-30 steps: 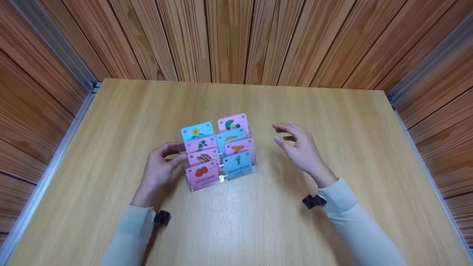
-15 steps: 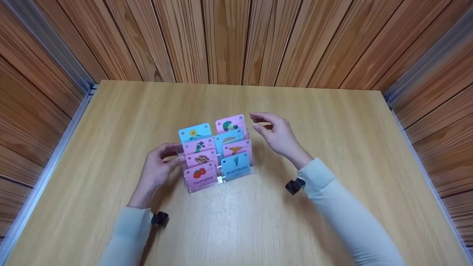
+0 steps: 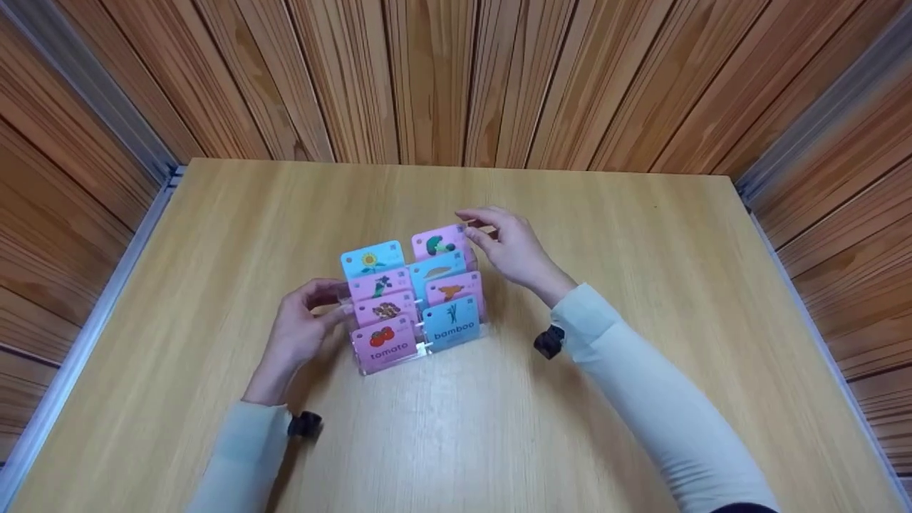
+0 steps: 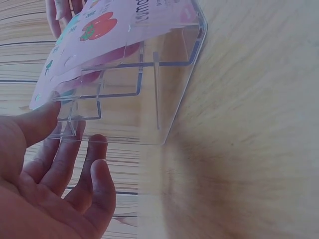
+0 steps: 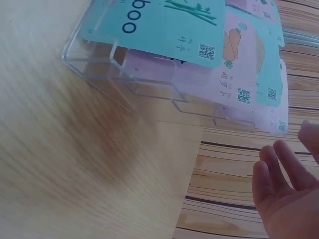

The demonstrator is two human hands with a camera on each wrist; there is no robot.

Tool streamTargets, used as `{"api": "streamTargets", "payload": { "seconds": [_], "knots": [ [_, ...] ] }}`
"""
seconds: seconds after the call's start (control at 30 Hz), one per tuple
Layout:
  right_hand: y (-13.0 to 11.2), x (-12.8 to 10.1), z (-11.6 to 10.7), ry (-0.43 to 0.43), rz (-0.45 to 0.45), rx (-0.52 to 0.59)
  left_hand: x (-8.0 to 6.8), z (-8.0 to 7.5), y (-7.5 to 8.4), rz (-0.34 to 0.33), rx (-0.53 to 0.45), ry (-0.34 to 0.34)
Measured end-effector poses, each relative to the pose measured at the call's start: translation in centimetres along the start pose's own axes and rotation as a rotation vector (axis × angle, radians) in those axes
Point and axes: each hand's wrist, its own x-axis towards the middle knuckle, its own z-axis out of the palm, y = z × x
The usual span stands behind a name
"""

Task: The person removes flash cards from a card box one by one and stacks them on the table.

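A clear acrylic card holder (image 3: 425, 348) stands mid-table with pink and blue picture cards in two stepped columns. The front cards read tomato (image 3: 385, 344) and bamboo (image 3: 452, 325). My left hand (image 3: 335, 303) rests against the holder's left side. In the left wrist view its thumb (image 4: 42, 119) touches the clear wall (image 4: 164, 99), with the fingers relaxed beside it. My right hand (image 3: 479, 226) hovers at the back right, its fingers spread around the top edge of the rear pink broccoli card (image 3: 434, 244). The right wrist view shows the fingers (image 5: 281, 172) apart from the cards (image 5: 209, 59).
The wooden table (image 3: 641, 249) is boxed in by wood-panelled walls at the back and sides. Metal rails (image 3: 92, 320) run along its left and right edges. Light sleeves and black wrist mounts (image 3: 548, 340) are on both arms.
My right hand has moved left and away from me, from the open table right of the holder to the rear pink card. The left hand has stayed on the holder's side.
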Motion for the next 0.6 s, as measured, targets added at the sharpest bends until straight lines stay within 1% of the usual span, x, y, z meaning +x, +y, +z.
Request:
{"api": "streamTargets", "payload": {
  "seconds": [0.17,0.3,0.6],
  "knots": [
    [-0.21,0.17,0.37,-0.029,0.021,0.001,-0.03,0.0,-0.11,-0.015,-0.011,-0.004],
    [-0.2,0.16,0.64,-0.037,0.038,0.026,0.0,-0.1,-0.17,-0.012,-0.015,-0.005],
    [-0.04,-0.37,0.65,0.008,0.036,0.121,0.26,-0.24,0.09,-0.021,-0.006,-0.017]
  ]
}}
